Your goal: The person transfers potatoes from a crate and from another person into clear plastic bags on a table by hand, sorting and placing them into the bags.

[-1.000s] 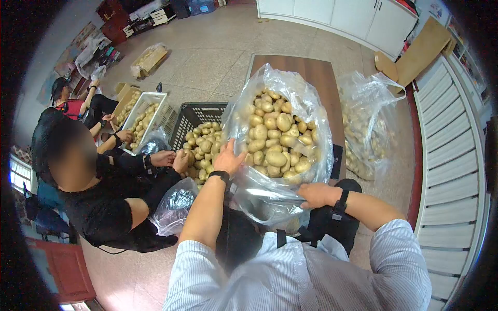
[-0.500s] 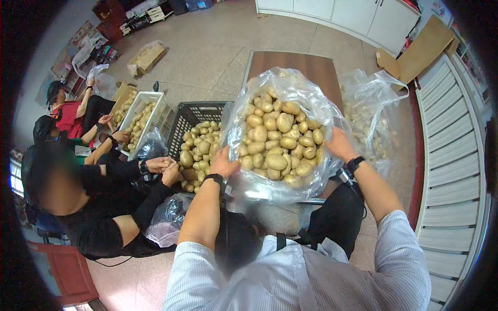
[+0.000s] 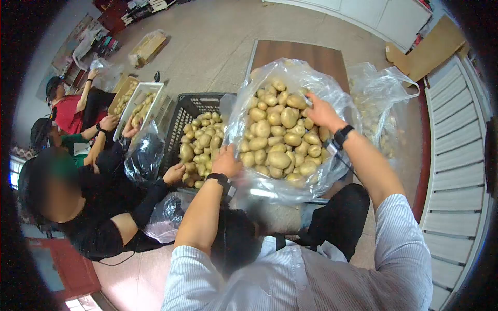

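Note:
A big clear plastic bag [image 3: 332, 83], its mouth wide, lies on a brown table [image 3: 311, 52] and is full of potatoes [image 3: 280, 129]. My left hand [image 3: 226, 163] is closed on the bag's near left edge. At the bag's upper right side, my right hand [image 3: 322, 111] is closed on the plastic, next to the potatoes. A black crate [image 3: 176, 122] with more potatoes stands just left of the bag.
A co-worker in black [image 3: 111, 207] sits at the left, one hand at the crate. Farther back are two other people, a white crate [image 3: 140, 93] and a carton [image 3: 148, 47]. Another potato bag [image 3: 381, 103] stands on the right, near a white radiator [image 3: 451, 171].
My right hand has moved from the near edge up along the bag's right side, pulling the plastic back. My left hand stays at the left edge. The co-worker's one hand has moved toward the white crate.

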The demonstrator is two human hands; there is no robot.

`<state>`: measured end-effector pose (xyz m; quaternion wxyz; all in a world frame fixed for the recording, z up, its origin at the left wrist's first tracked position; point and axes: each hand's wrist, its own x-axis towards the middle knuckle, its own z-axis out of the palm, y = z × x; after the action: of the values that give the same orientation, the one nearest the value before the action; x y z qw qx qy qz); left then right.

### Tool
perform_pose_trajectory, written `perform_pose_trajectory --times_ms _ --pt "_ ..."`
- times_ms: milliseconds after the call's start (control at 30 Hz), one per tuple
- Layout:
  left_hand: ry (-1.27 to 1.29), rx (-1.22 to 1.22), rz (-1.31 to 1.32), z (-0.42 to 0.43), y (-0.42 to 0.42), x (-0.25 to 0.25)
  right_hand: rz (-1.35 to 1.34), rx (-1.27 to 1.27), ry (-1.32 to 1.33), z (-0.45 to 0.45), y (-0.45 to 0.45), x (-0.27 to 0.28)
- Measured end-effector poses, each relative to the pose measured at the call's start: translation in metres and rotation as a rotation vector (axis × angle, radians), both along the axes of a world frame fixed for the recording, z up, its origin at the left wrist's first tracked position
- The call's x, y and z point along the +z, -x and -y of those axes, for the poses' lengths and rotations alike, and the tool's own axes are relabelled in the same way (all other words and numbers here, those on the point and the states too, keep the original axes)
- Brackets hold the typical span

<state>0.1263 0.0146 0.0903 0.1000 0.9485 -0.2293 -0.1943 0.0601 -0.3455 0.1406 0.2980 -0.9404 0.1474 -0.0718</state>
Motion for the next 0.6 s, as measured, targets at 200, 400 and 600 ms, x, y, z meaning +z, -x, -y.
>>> perform_pose_trajectory --times_ms 200,400,600 --pt "-0.086 -0.038 0.081 -0.014 0.028 -0.003 -0.110 -0.100 0.240 0.057 -0.046 -0.042" --pt "-0.146 -0.064 0.068 -0.016 0.038 -0.010 0.066 -0.127 0.187 0.052 -0.013 -0.052" --pt "-0.039 -0.087 0.157 -0.001 0.043 0.017 0.109 0.017 0.025 -0.028 0.093 0.016"
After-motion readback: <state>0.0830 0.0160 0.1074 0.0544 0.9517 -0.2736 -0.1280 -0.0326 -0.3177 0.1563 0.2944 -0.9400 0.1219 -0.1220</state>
